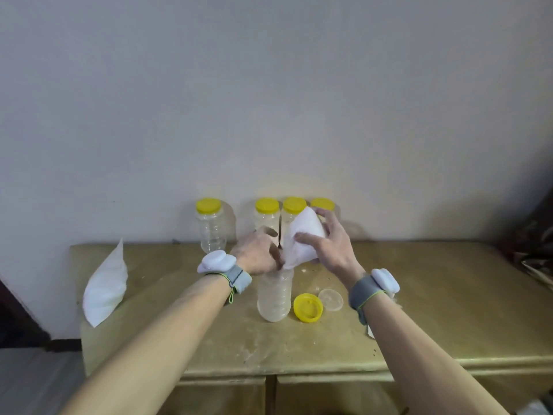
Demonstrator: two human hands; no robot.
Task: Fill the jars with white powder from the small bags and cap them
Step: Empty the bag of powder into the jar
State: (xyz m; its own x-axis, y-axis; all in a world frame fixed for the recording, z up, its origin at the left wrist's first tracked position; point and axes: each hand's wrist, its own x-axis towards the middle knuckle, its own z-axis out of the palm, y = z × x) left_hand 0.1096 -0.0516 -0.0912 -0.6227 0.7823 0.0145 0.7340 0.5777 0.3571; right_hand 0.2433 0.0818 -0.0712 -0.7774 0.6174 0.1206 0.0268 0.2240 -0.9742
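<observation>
You tip a bag over the open jar.
Your right hand (327, 245) grips the white bag (302, 238) tilted above the jar (274, 296); your left hand (258, 252) pinches its lower end at the mouth, yellow cap (308, 307) lying beside on the counter (434, 310).

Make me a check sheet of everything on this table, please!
Surface: tan table, dusted with white specks.
Job's things: open jar near the front; tilted bag with its low corner at the jar's mouth; yellow lid and clear disc lying beside the jar; four capped jars at the wall; full bag on the left edge.
Clutter: scrap of paper under the right forearm.
Hands: left hand at the bag's low end; right hand holding the bag.
Cables: nothing seen.
Surroundings: plain wall; dark patterned thing at right.
</observation>
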